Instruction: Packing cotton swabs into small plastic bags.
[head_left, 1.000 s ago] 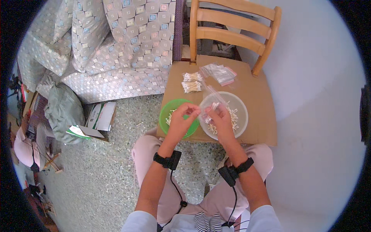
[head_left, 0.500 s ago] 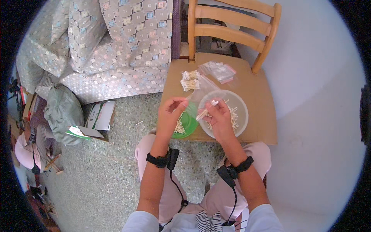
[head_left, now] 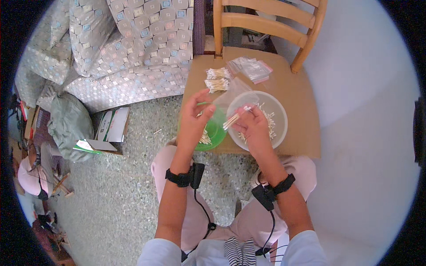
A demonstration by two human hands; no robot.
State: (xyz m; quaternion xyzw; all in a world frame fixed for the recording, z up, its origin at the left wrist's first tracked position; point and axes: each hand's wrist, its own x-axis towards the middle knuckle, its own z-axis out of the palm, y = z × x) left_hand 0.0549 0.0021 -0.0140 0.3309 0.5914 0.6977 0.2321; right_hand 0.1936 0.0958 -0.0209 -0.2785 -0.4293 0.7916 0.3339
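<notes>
A small bunch of cotton swabs (head_left: 231,121) is pinched in my right hand (head_left: 256,127), above the white round bowl (head_left: 282,132). More loose swabs (head_left: 269,126) lie in that bowl, partly hidden by the hand. My left hand (head_left: 193,120) hovers over the green bowl (head_left: 216,133), its thumb and fingers apart and holding nothing I can see. Some swabs (head_left: 205,138) rest in the green bowl beside this hand. A clear plastic bag (head_left: 235,92) lies behind the two bowls, close to stacked bundles of swabs (head_left: 217,80).
The bowls stand on a cardboard-covered wooden chair (head_left: 304,119). Clear zip bags (head_left: 254,69) lie toward its backrest (head_left: 266,24). A wall (head_left: 364,133) rises on the right. At left are a patterned sofa (head_left: 133,84), an opened carton (head_left: 112,128) and a grey-green bag (head_left: 71,126).
My left hand's fingers have spread wider apart. The right hand still grips the swabs, now turned slightly. The whole view has shifted, so the chair sits higher in the picture.
</notes>
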